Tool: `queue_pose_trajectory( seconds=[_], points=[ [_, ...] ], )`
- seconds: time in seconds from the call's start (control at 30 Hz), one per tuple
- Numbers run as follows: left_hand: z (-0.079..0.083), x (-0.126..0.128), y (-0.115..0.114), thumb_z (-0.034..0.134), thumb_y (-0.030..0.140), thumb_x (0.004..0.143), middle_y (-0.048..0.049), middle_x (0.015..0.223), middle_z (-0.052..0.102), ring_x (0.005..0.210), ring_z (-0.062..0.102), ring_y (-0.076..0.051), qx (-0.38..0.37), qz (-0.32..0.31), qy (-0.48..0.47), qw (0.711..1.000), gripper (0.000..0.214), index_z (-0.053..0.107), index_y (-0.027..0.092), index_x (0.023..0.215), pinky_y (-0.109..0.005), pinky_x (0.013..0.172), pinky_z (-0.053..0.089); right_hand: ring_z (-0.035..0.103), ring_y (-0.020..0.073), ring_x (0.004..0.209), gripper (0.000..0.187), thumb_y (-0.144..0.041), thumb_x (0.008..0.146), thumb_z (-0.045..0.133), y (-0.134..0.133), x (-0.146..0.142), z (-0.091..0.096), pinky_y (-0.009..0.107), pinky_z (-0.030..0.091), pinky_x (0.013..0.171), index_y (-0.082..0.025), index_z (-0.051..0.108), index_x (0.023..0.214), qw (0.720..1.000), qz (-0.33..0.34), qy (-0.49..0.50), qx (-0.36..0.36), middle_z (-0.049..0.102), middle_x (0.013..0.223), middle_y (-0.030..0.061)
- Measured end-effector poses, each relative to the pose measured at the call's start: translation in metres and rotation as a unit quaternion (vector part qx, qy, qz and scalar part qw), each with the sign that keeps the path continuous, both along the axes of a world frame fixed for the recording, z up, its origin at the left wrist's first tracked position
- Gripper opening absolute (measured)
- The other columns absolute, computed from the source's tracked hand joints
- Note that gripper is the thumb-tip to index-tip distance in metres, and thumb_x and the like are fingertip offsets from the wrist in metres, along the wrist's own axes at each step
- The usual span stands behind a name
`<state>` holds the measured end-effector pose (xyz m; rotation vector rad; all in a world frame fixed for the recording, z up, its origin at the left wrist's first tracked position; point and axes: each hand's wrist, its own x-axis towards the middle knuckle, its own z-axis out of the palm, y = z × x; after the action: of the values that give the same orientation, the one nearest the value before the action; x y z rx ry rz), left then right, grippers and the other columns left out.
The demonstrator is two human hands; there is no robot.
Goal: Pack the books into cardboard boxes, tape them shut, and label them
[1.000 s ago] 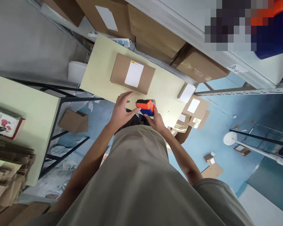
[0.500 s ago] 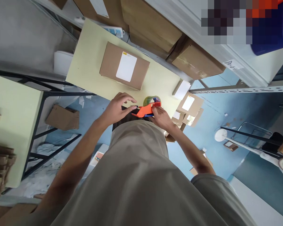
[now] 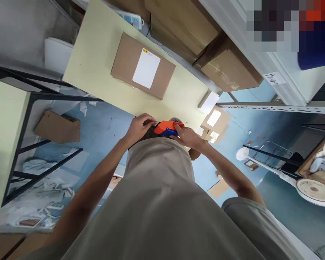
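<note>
My right hand (image 3: 189, 137) grips an orange and blue tape dispenser (image 3: 166, 127) at the near edge of the pale yellow table (image 3: 97, 54). Part of the tape roll (image 3: 175, 119) shows behind the dispenser's body. At the dispenser's left end, my left hand (image 3: 139, 127) has its thumb and fingertips pinched together; what lies between them is too small to make out. Beyond both hands, a closed brown cardboard box (image 3: 126, 59) lies flat on the table, a white label (image 3: 146, 68) on its top.
Large cartons (image 3: 181, 25) and a power strip (image 3: 131, 18) line the table's far side. A small white box (image 3: 209, 102) stands at its right end, near labelled cartons (image 3: 215, 119). To the left is another table (image 3: 5, 126); a white fan (image 3: 315, 190) is at right.
My left fingers have closed from a loose spread into a pinch at the dispenser's end. The dispenser has turned, showing more of its blue side and less of the roll. The view has shifted.
</note>
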<state>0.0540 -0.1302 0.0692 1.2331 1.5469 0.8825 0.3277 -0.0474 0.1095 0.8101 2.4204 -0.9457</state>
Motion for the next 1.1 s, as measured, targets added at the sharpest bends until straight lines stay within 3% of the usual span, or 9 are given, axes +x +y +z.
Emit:
queue_pose_trajectory(
  seconds=[0.1, 0.27, 0.37, 0.47, 0.73, 0.9, 1.1],
  points=[
    [-0.022, 0.008, -0.003, 0.072, 0.045, 0.096, -0.0062, 0.099, 0.08, 0.09, 0.074, -0.021, -0.039, -0.005, -0.037, 0.999, 0.024, 0.078, 0.022, 0.092, -0.033, 0.086, 0.062, 0.073, 0.0295, 0.085, 0.051, -0.059, 0.114, 0.036, 0.001, 0.019, 0.006, 0.036, 0.049, 0.073, -0.013, 0.046, 0.135, 0.997, 0.028, -0.07, -0.031, 0.077, 0.102, 0.0159],
    [-0.058, -0.014, 0.006, 0.075, 0.042, 0.092, -0.0059, 0.098, 0.081, 0.089, 0.074, -0.02, -0.048, 0.107, -0.006, 0.993, 0.021, 0.077, 0.021, 0.093, -0.033, 0.091, 0.062, 0.075, 0.0338, 0.09, 0.053, -0.054, 0.114, 0.035, 0.009, 0.051, 0.007, 0.036, 0.046, 0.07, -0.009, 0.042, 0.143, 0.986, 0.014, -0.169, 0.004, 0.077, 0.106, 0.0195],
    [-0.079, -0.033, 0.02, 0.08, 0.04, 0.087, -0.0053, 0.097, 0.08, 0.088, 0.074, -0.019, -0.051, 0.13, 0.002, 0.99, 0.021, 0.077, 0.021, 0.097, -0.034, 0.091, 0.062, 0.076, 0.0371, 0.097, 0.056, -0.051, 0.114, 0.034, 0.017, 0.047, -0.002, 0.039, 0.051, 0.076, -0.006, 0.039, 0.147, 0.979, -0.003, -0.197, 0.043, 0.077, 0.109, 0.0231],
    [-0.093, -0.038, 0.036, 0.085, 0.037, 0.081, -0.003, 0.093, 0.079, 0.086, 0.074, -0.018, -0.041, 0.151, -0.014, 0.988, 0.036, 0.075, 0.021, 0.112, -0.033, 0.088, 0.061, 0.075, 0.039, 0.102, 0.059, -0.048, 0.115, 0.03, 0.027, 0.032, -0.019, 0.042, 0.054, 0.082, -0.002, 0.034, 0.152, 0.973, -0.024, -0.212, 0.087, 0.075, 0.116, 0.0286],
    [-0.12, -0.021, 0.057, 0.078, 0.031, 0.087, -0.0028, 0.087, 0.076, 0.081, 0.07, -0.017, -0.022, 0.271, 0.005, 0.962, 0.011, 0.074, 0.021, 0.084, -0.029, 0.079, 0.058, 0.073, 0.0364, 0.106, 0.058, -0.041, 0.116, 0.024, 0.041, 0.01, -0.071, 0.044, 0.058, 0.09, 0.002, 0.031, 0.154, 0.964, -0.027, -0.218, 0.151, 0.073, 0.117, 0.0295],
    [-0.13, -0.02, 0.065, 0.077, 0.021, 0.087, -0.0017, 0.087, 0.074, 0.081, 0.068, -0.015, 0.011, 0.339, 0.024, 0.94, 0.005, 0.073, 0.021, 0.085, -0.027, 0.08, 0.057, 0.073, 0.0362, 0.104, 0.057, -0.041, 0.115, 0.025, 0.044, -0.005, -0.083, 0.045, 0.059, 0.088, 0.001, 0.031, 0.154, 0.963, -0.028, -0.21, 0.165, 0.072, 0.115, 0.0283],
    [-0.131, -0.015, 0.077, 0.077, 0.021, 0.088, -0.0021, 0.089, 0.072, 0.083, 0.067, -0.015, 0.021, 0.382, 0.022, 0.923, 0.006, 0.072, 0.022, 0.086, -0.026, 0.08, 0.058, 0.072, 0.0365, 0.106, 0.056, -0.038, 0.116, 0.024, 0.049, -0.014, -0.092, 0.046, 0.059, 0.089, 0.003, 0.03, 0.153, 0.963, -0.06, -0.202, 0.171, 0.072, 0.117, 0.0296]
  ],
)
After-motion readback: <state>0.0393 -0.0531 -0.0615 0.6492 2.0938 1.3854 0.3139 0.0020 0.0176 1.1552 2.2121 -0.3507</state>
